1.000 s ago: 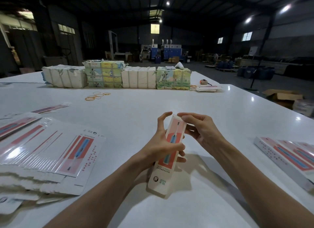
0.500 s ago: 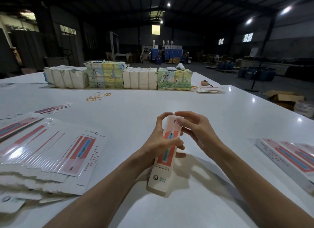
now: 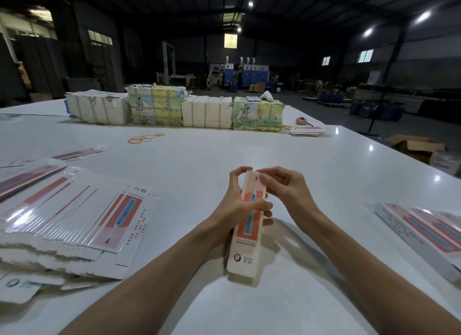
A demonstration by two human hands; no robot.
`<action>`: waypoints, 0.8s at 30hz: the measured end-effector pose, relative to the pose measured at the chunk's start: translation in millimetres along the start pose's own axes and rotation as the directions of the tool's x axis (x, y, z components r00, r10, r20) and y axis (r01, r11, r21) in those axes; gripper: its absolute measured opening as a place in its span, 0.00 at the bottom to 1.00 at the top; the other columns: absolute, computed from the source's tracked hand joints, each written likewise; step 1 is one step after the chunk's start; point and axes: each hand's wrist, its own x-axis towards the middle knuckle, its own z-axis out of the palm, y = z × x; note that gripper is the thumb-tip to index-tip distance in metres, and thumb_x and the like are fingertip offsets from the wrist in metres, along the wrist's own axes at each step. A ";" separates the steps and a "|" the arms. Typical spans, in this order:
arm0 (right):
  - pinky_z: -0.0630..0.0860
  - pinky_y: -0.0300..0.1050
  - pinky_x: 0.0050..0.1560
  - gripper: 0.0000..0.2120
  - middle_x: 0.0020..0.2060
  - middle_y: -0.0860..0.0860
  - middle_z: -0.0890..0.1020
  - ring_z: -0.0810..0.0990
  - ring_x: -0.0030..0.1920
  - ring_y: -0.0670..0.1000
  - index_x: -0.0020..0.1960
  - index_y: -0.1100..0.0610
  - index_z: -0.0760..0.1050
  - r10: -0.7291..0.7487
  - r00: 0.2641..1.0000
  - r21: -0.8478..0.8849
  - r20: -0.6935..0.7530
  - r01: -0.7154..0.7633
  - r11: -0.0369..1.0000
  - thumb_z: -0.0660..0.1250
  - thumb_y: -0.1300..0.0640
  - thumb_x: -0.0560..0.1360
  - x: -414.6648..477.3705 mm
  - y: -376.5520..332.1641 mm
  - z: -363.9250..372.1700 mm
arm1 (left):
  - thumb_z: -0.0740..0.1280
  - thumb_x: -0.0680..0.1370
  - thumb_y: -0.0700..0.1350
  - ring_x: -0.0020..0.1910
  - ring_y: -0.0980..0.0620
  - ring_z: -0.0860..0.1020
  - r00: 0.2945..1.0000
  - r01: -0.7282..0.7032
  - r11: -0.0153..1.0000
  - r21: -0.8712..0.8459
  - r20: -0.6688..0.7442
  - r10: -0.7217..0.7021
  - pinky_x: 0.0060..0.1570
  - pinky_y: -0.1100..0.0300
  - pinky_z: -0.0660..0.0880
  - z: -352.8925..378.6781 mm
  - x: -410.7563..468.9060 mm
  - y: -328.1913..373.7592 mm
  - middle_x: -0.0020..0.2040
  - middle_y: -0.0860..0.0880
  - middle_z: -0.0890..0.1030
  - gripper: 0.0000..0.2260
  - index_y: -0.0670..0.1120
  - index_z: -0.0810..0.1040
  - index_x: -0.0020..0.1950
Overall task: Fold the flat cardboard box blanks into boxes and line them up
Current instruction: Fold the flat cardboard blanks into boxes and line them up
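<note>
Wide white counter (image 3: 224, 147), and on its left a fanned stack of flat blanks (image 3: 74, 210), spread so the next one likely slides off easily. At the right edge, folded boxes (image 3: 424, 232) lie side by side in a row. Centre: one slim toothbrush box (image 3: 247, 235), held tilted. The left hand (image 3: 237, 205) wraps its middle to steady it, while the right hand (image 3: 287, 187) pinches the top end, probably tucking the flap. Upside-down print near the bottom seems to read "IS-X", beside a tooth logo.
</note>
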 end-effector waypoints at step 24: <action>0.81 0.51 0.56 0.22 0.69 0.49 0.75 0.75 0.61 0.52 0.72 0.50 0.69 0.036 0.998 -0.961 0.045 0.034 0.274 0.68 0.49 0.81 -66.9 -19.9 -66.6 | 0.69 0.79 0.64 0.64 0.46 0.83 0.999 0.036 0.984 -0.174 -0.027 -0.041 0.64 0.45 0.81 6.1 3.4 -5.4 0.62 0.45 0.85 0.25 0.57 0.72 0.73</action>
